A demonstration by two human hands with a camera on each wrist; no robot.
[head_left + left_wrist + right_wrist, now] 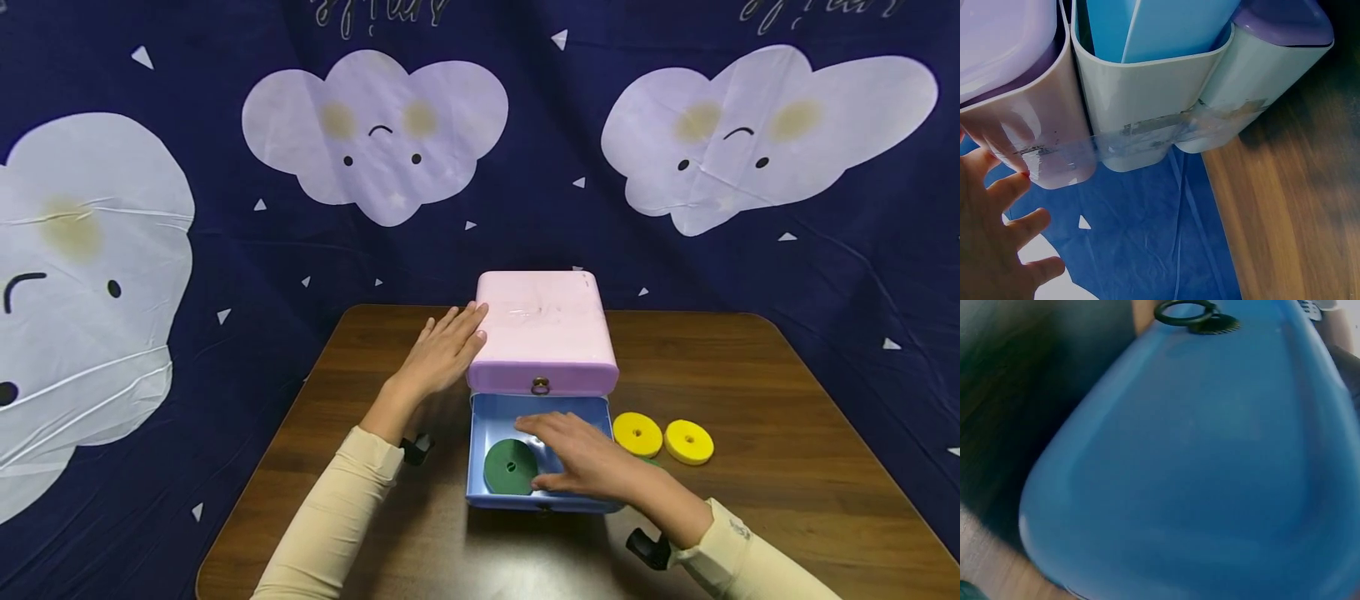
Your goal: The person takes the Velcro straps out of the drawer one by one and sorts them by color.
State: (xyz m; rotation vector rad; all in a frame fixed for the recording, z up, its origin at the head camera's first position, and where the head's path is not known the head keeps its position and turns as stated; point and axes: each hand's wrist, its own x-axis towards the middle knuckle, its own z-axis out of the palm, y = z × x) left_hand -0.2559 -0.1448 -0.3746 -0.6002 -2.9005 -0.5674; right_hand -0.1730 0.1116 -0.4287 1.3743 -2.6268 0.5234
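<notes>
A small drawer cabinet (540,321) with a pink top stands on the table, its blue drawer (489,417) pulled out below a purple drawer front (498,379). My left hand (442,354) rests its fingers against the cabinet's left side; the left wrist view shows them on the pink casing (1054,144). Inside the blue drawer lies a green disc (501,471) with a centre hole. Over the drawer hovers my right hand (592,454), fingers and thumb spread, the thumb by the disc's right edge. The right wrist view shows the blue drawer front (1197,462) and its ring pull (1182,320).
Two yellow discs (637,434) lie on the wooden table (765,400) right of the drawer. Part of another green disc (652,461) shows beside them, mostly hidden by the right hand. A dark blue cloud-print cloth (555,233) hangs behind the table.
</notes>
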